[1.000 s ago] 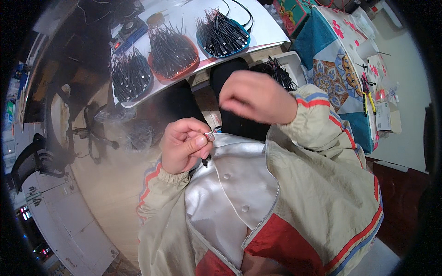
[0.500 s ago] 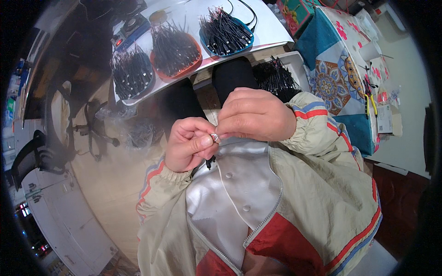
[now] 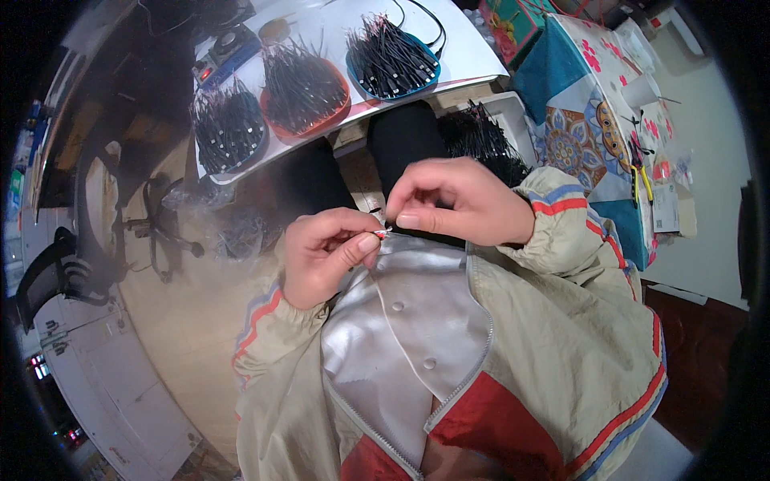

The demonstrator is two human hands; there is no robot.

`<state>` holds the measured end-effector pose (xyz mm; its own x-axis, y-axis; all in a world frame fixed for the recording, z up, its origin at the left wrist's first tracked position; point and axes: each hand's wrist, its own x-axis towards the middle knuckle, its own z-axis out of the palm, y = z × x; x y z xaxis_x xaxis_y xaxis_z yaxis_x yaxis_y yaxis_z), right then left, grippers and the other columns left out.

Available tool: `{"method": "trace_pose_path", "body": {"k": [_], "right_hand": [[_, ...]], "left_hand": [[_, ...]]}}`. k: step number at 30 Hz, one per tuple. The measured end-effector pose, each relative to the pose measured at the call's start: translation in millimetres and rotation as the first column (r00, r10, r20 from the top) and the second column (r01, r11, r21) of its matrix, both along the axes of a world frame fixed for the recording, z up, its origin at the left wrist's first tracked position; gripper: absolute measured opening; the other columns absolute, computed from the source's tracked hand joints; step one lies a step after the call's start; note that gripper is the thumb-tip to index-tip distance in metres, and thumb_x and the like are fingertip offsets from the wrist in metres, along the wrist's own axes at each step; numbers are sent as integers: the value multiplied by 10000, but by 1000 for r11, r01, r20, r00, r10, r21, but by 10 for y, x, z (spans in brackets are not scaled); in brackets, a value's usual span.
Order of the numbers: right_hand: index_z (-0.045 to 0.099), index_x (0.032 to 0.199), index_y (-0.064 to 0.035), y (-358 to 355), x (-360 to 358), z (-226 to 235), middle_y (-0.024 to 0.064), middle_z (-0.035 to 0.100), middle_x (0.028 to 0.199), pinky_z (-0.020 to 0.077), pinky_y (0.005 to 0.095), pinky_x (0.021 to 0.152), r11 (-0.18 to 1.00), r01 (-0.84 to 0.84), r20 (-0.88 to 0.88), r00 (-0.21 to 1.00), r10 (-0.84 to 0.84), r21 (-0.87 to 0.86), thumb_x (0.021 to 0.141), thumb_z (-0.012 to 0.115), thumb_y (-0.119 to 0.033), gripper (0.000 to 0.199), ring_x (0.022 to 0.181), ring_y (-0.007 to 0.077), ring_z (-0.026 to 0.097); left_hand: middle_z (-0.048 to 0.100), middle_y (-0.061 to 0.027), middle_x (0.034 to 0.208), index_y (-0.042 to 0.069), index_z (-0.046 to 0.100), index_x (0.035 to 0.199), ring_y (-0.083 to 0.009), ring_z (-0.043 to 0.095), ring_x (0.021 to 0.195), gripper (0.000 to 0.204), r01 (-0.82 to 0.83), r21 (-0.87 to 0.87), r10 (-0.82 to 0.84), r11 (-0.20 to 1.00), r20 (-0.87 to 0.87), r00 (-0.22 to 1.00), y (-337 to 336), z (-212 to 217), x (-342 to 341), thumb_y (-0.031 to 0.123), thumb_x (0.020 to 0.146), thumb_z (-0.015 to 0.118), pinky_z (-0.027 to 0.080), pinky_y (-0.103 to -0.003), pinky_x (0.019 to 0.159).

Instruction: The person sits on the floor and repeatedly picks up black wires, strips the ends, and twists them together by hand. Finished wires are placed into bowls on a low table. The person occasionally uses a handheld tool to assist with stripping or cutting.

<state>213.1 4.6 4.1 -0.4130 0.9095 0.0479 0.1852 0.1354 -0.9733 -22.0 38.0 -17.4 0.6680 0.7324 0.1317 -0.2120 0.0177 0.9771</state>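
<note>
My left hand [image 3: 333, 252] is closed in a pinch, thumb against forefinger, on a small cable end [image 3: 382, 234] that shows red and silvery strands. A short dark tip [image 3: 375, 210] shows just above those fingers; the rest of the cable is hidden. Close on its right, my right hand [image 3: 461, 204] bends thumb and forefinger together at the cable end. What that pinch holds is too small to make out. Both hands are over my lap, in front of the silvery shirt.
Along the white table [image 3: 473, 48] stand a teal basket [image 3: 439, 74] and an orange basket [image 3: 321, 124], plus a bundle of black cables [image 3: 228, 132] at left. Below is a white bin [image 3: 513, 120] of black cables. Yellow-handled pliers [image 3: 642, 183] lie on the patterned cloth [image 3: 569, 140] at right.
My right hand has turned and shifted slightly right, its thumb now showing. The left fingers have turned so red strands show, and the black cable part that hung below them is out of sight.
</note>
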Motion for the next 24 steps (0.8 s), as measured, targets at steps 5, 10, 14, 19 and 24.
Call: {"method": "trace_pose_path", "body": {"k": [5, 10, 14, 19, 24], "right_hand": [[673, 959, -30, 80, -47, 54, 96, 633, 916, 506, 346, 650, 667, -45, 204, 966, -162, 744, 705, 816, -32, 292, 742, 292, 602], [656, 915, -14, 41, -110, 35, 70, 631, 870, 478, 308, 613, 827, 4, 165, 979, -117, 563, 785, 768, -29, 173, 735, 166, 594], [649, 922, 9, -44, -114, 41, 12, 642, 863, 459, 236, 636, 939, -1, -194, 978, -71, -345, 920, 693, -110, 127, 762, 38, 568], [692, 974, -28, 99, -26, 44, 56, 666, 891, 499, 277, 666, 992, 59, -66, 996, -52, 112, 862, 733, -103, 141, 777, 136, 639], [702, 960, -57, 243, -85, -13, 63, 647, 921, 498, 331, 667, 701, 27, -30, 1000, -8, 713, 751, 808, -33, 236, 775, 231, 619]], "left_hand": [[616, -98, 759, -66, 631, 1024, -97, 543, 608, 117, 119, -370, -17, 921, 267, 964, 37, -118, 16, 7, 933, 635, 330, -198, 491], [622, -92, 766, -66, 634, 1024, -96, 545, 608, 114, 76, -292, -30, 953, 158, 987, 9, -108, 40, 1, 933, 632, 349, -212, 494], [633, -91, 782, -60, 637, 1017, -99, 546, 612, 108, 10, -91, -9, 996, 18, 1000, 11, -104, 19, -4, 925, 639, 367, -229, 500], [635, -93, 847, -52, 627, 1024, -97, 517, 602, 115, 368, -550, -93, 750, 463, 882, 130, -183, 24, 17, 932, 624, 334, -238, 488], [629, -85, 875, -29, 624, 1054, -90, 481, 580, 131, 526, -600, -112, 603, 589, 800, 163, -226, 62, 38, 944, 602, 288, -240, 467]]}}
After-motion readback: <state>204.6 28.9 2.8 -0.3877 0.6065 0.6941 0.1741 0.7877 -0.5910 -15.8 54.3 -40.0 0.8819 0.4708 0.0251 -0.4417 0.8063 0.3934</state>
